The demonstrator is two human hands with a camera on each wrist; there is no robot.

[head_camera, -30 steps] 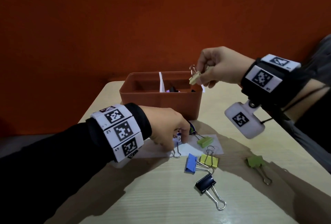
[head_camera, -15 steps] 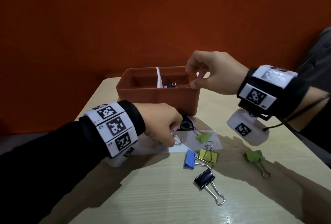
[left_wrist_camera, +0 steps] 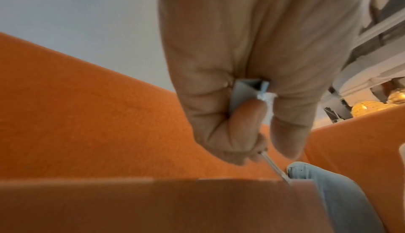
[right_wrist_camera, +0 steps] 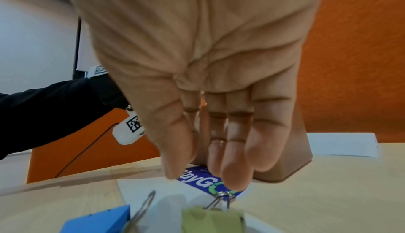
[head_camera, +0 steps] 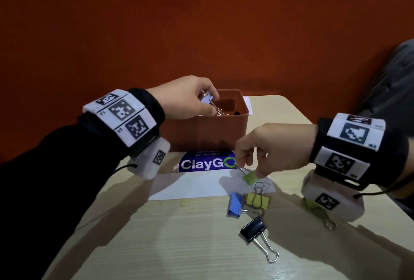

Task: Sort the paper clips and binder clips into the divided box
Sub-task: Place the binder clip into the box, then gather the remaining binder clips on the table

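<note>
A: Where was your left hand [head_camera: 187, 98]?

B: Over the divided box [head_camera: 224, 132], fingers curled tight on a pale blue binder clip [left_wrist_camera: 247, 91]; its wire handles hung just above the near rim. Couldn't tell which compartment.

A: And the right hand [head_camera: 264, 147]?

B: Low over the table [head_camera: 170, 244], fingers pointing down & relaxed, thumb apart. Fingertips [right_wrist_camera: 234, 176] touched the wire loops of the green binder clip [head_camera: 250, 177], not pinched yet. It lay on the white sheet w/ the blue ClayGo label [head_camera: 206, 163], in front of the box.

A: Rest of the clips?

B: Nearer me: blue binder clip [head_camera: 234, 205] beside a yellow one [head_camera: 257, 200], black one [head_camera: 254, 228] closest.
</note>
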